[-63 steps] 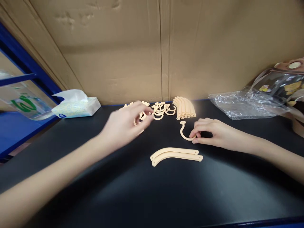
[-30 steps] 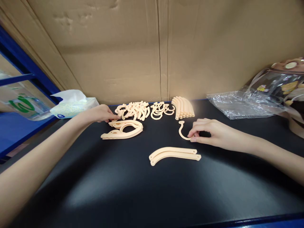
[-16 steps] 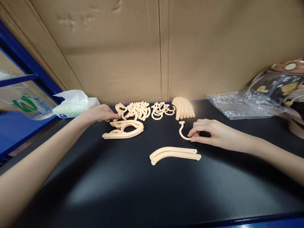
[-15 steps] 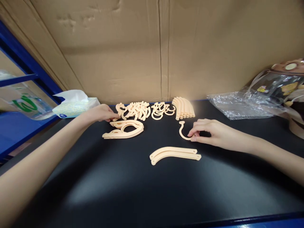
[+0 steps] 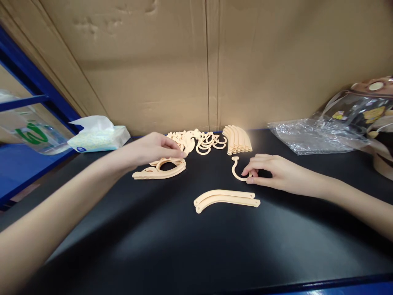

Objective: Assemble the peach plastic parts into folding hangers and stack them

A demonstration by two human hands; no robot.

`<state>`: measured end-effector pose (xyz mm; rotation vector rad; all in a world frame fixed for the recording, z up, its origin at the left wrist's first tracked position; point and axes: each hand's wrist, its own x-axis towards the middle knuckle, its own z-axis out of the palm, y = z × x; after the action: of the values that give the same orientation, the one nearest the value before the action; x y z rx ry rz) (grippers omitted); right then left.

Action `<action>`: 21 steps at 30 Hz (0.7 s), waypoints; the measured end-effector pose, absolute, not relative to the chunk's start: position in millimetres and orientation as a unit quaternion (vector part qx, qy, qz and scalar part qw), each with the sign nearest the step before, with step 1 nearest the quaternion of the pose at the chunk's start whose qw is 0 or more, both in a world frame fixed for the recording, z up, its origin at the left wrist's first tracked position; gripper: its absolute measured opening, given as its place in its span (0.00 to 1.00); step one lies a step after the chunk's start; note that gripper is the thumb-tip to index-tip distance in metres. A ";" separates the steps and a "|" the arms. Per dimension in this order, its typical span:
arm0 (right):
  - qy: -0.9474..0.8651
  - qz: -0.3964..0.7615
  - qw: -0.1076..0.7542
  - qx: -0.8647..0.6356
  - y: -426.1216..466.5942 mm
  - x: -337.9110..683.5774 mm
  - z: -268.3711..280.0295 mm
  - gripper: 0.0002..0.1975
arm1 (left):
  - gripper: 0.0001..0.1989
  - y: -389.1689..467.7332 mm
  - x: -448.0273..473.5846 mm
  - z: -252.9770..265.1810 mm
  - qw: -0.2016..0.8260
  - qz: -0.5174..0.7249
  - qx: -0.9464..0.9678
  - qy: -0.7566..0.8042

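Observation:
My right hand (image 5: pixel 264 170) pinches the end of a beige plastic hook (image 5: pixel 235 171) between thumb and fingers, low over the table. My left hand (image 5: pixel 156 149) is closed on a beige curved plastic piece (image 5: pixel 190 142), whose rounded end sticks out past the fingertips. Below that hand lie folded hanger pieces (image 5: pixel 158 174) with a round opening, partly covered by it. Two curved hanger arms (image 5: pixel 227 199) rest side by side nearer to me. Behind are a pile of loose hooks (image 5: pixel 204 143) and a neat row of more curved arms (image 5: pixel 236 139). Small curved parts (image 5: pixel 176 136) are half hidden.
A tissue pack (image 5: pixel 98 137) stands at the back left beside a blue metal frame (image 5: pixel 46 98) and a clear bottle (image 5: pixel 39 133). Crumpled clear plastic (image 5: pixel 316 137) and a transparent bag (image 5: pixel 365 102) lie at the right. A cardboard wall (image 5: pixel 147 65) closes off the back of the black table (image 5: pixel 184 254).
My left hand has moved right from beside the small parts, carrying a curved plastic piece over the folded hanger pieces. My right hand and its hook have barely moved.

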<state>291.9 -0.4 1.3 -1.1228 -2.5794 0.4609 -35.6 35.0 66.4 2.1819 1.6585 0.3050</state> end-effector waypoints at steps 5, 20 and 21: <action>-0.898 0.161 0.145 -0.383 -0.1 292.2 1.6 0.14 | 0.12 15.8 -10.7 40.4 0.282 0.104 0.785 0.542; -0.896 0.166 0.146 -0.384 0.7 293.0 1.4 0.16 | 0.11 -5.3 4.5 23.0 -0.011 0.087 0.877 0.473; -0.897 0.166 0.144 -0.384 0.9 293.1 1.3 0.16 | 0.11 -5.6 5.2 22.3 -0.026 0.080 0.879 0.470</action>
<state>293.1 0.9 1.3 -1.1082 -2.5841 0.4796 5.2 -5.6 22.3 2.8076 1.5015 0.2543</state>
